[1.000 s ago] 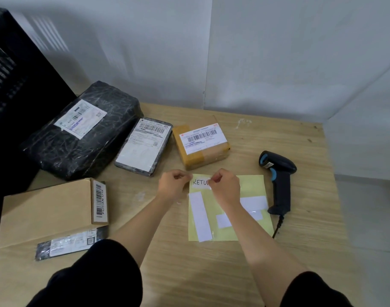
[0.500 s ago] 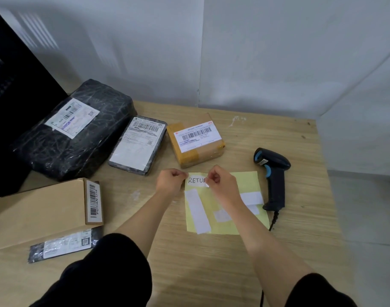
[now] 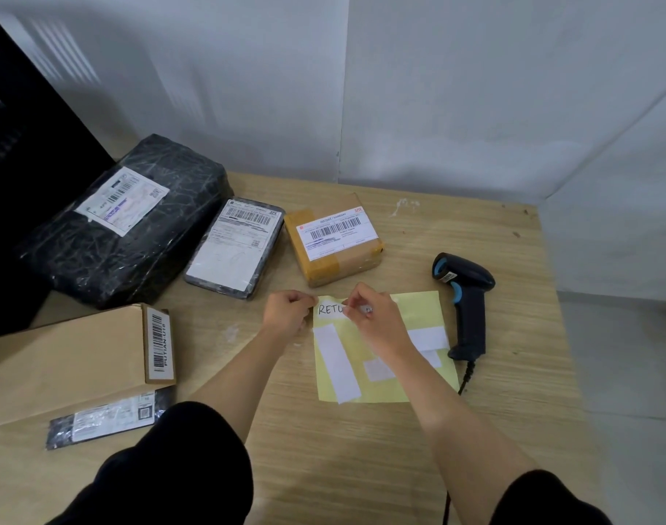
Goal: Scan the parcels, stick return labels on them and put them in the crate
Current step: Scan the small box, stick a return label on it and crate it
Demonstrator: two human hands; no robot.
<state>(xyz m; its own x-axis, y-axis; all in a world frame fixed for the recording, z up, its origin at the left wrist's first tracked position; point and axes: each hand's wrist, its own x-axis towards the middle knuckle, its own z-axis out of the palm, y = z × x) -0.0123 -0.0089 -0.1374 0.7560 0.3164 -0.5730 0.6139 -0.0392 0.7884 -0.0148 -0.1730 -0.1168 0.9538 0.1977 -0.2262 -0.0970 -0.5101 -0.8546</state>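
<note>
A yellow backing sheet [image 3: 418,308] with white labels lies on the wooden table [image 3: 361,441]. At its top left sits a white return label [image 3: 329,309] marked "RETU". My left hand [image 3: 287,312] pinches the sheet's top left corner. My right hand [image 3: 373,320] pinches the label's right part and covers the rest of the word. Several parcels lie beyond and to the left: a small brown taped box [image 3: 335,240], a flat grey parcel [image 3: 236,252], a big black wrapped parcel [image 3: 126,221], a long cardboard box [image 3: 70,358] and a thin black packet [image 3: 108,418].
A black barcode scanner [image 3: 465,297] lies right of the sheet, its cable running off the table's front. A black crate [image 3: 17,153] stands at the far left. White walls close the back and the right.
Both hands stay at the return label's ends. The view has drifted slightly; the label's right part looks a little more lifted under my right fingers.
</note>
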